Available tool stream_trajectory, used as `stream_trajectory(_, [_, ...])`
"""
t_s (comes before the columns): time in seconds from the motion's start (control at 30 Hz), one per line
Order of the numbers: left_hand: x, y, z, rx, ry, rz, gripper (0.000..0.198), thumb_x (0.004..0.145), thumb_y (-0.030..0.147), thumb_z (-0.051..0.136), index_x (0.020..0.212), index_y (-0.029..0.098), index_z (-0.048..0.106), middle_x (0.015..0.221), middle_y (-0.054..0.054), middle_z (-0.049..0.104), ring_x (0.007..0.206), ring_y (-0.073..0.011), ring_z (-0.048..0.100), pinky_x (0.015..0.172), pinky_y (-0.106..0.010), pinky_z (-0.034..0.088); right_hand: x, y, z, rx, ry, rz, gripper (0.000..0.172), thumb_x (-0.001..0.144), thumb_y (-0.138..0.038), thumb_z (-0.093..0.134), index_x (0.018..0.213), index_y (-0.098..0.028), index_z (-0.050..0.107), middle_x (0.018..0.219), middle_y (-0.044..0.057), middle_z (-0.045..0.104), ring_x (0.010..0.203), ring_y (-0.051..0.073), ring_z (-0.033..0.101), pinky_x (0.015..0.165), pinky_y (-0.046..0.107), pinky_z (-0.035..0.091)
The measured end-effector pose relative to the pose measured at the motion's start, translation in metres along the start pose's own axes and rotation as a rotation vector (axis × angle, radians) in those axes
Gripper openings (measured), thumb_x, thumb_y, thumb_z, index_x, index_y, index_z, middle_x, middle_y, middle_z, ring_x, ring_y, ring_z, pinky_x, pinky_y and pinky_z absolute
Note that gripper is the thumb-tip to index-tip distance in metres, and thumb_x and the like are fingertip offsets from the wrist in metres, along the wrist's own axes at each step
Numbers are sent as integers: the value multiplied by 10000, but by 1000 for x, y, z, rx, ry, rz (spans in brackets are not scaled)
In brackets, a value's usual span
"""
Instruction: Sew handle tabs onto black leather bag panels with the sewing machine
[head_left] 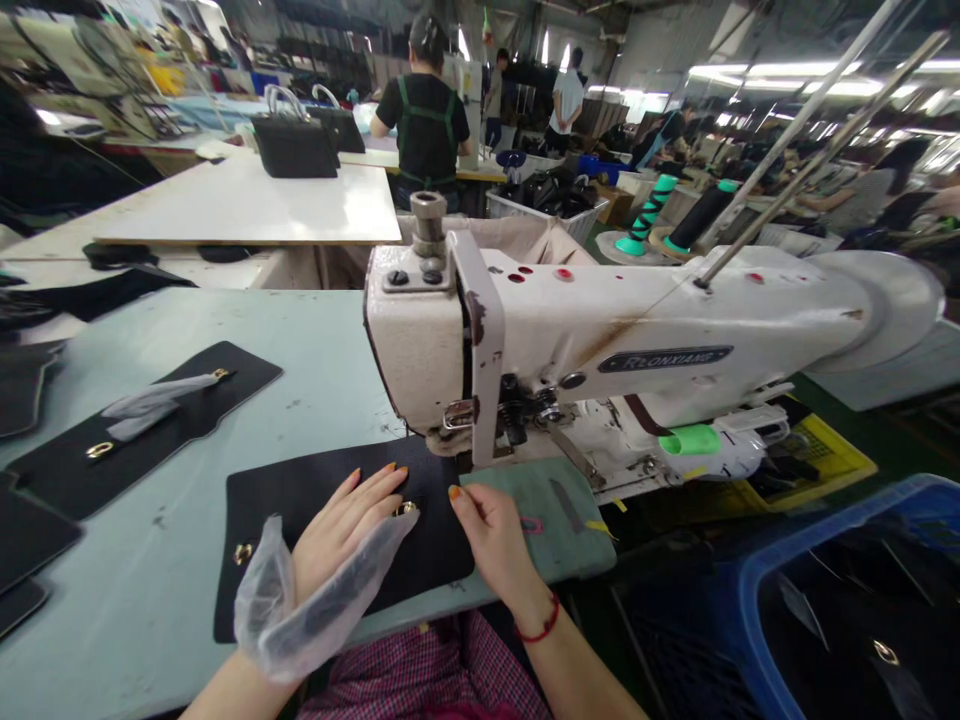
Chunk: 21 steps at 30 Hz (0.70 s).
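A black leather-like panel (292,490) lies on the pale green table, its far edge under the needle area of a white sewing machine (555,320). My left hand (345,535) rests flat on it, fingers stretched toward the machine. Around my left wrist loops a strap wrapped in clear plastic (307,635), running between two gold fittings, one of them a gold ring (242,553) near the panel's left edge. My right hand (495,535) grips the panel's right edge, thumb on top and the other fingers curled, partly hidden.
Another black panel (60,465) with a plastic-wrapped strap lies at left, beside more dark pieces. At lower right stands a blue crate (739,600) holding black pieces. Thread cones (649,215) stand behind the machine. A person in a green apron (427,110) works beyond, near black handbags (294,145).
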<state>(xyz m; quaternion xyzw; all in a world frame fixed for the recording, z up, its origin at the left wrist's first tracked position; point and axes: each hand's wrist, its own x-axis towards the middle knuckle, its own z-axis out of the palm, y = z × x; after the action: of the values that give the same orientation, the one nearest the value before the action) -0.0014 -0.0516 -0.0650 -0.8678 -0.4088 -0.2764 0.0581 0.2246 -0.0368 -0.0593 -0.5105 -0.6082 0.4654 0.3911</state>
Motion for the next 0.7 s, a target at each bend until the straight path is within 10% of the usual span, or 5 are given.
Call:
stream_trajectory(0.47, [13, -28, 6, 3, -161, -95, 303, 983, 298, 372, 1101, 194, 631, 1348, -83, 601, 1279, -218, 527, 1193, -409, 203, 21, -3, 0, 16, -8, 17, 484, 954, -471, 450, 591, -173, 333, 572, -38, 274, 540, 84, 267, 499, 245, 176])
stream_trajectory(0.7, [18, -35, 10, -47, -211, -215, 319, 962, 327, 379, 1078, 218, 656, 1346, -90, 601, 1265, -257, 537, 1153, -518, 248, -8, -2, -3, 110, -141, 94, 397, 972, -494, 438, 778, -170, 560, 615, -8, 544, 500, 104, 529, 462, 198, 324])
